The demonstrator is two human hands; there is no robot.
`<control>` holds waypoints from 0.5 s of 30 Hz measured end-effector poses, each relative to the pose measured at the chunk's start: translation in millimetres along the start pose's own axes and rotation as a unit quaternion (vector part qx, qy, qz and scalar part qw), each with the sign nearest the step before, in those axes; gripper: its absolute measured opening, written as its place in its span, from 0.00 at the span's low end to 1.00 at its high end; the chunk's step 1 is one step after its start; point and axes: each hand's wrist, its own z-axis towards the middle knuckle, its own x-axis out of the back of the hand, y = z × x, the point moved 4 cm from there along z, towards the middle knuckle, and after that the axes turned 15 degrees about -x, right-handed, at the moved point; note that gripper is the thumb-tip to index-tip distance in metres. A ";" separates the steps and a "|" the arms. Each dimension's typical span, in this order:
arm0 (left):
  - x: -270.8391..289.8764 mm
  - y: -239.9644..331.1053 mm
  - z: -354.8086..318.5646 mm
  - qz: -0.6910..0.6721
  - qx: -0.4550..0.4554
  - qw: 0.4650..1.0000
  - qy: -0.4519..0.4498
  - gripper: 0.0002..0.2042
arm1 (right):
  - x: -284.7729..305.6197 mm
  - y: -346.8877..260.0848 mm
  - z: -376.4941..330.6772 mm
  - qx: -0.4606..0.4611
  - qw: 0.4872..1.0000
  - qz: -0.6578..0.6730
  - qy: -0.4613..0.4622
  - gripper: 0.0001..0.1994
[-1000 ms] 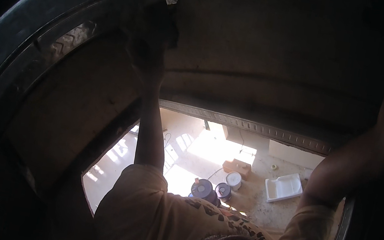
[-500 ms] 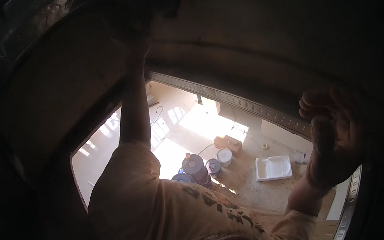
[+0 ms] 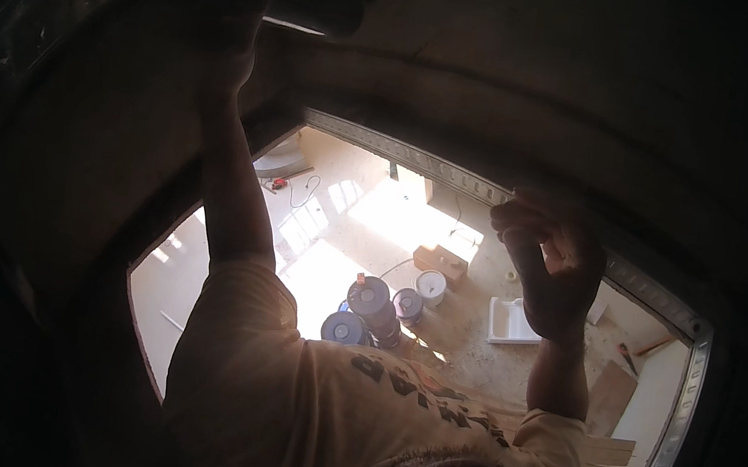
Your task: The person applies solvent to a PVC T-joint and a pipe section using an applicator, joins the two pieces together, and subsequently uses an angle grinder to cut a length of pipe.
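Note:
My left hand (image 3: 232, 27) reaches up into deep shadow at the upper left. Its fingers are lost in the dark, beside a dark shape (image 3: 328, 3) with a thin bright lower edge, whose kind I cannot make out. At the right, my right hand (image 3: 551, 268) is raised with bent fingers, thumb and fingertips drawn together in a pinch. Whatever may be between them is too small or dark to tell. Behind those fingertips, in the picture, runs a perforated metal strip (image 3: 407, 152) edging the opening around my body; whether they touch it is unclear.
Dark surfaces surround the opening, with a shiny sheet (image 3: 61, 3) at upper left. Far below, the sunlit floor holds blue-lidded drums (image 3: 370, 298), a white bucket (image 3: 430, 287), a cardboard box (image 3: 440, 262), a white tray (image 3: 507, 322) and wooden boards (image 3: 609, 454).
My right hand has moved left and its fingertips have drawn closer together. My left arm has shifted left. The view of the opening has shifted, showing more floor at the left and right.

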 end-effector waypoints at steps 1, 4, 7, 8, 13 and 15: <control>10.3 -1.6 -0.5 -0.007 -0.009 1.000 0.017 0.38 | -5.4 5.7 -0.4 -0.010 1.000 0.003 -0.017 0.16; 38.8 3.8 -18.3 -0.037 -0.052 0.995 0.081 0.38 | -27.1 20.8 -0.5 -0.020 0.997 -0.010 -0.075 0.16; 62.9 13.7 -43.3 -0.073 -0.080 0.986 0.125 0.39 | -47.6 40.2 -3.3 -0.044 0.987 -0.065 -0.138 0.18; 70.5 19.4 -54.3 -0.092 -0.088 0.982 0.136 0.39 | -52.2 48.4 -4.8 -0.057 0.983 -0.060 -0.163 0.19; 113.8 43.2 -120.6 -0.179 -0.103 0.966 0.152 0.40 | -73.6 79.7 -8.0 -0.021 0.974 -0.089 -0.209 0.24; 128.3 57.3 -150.4 -0.217 -0.103 0.960 0.143 0.41 | -80.8 94.3 -9.0 -0.012 0.970 -0.099 -0.220 0.25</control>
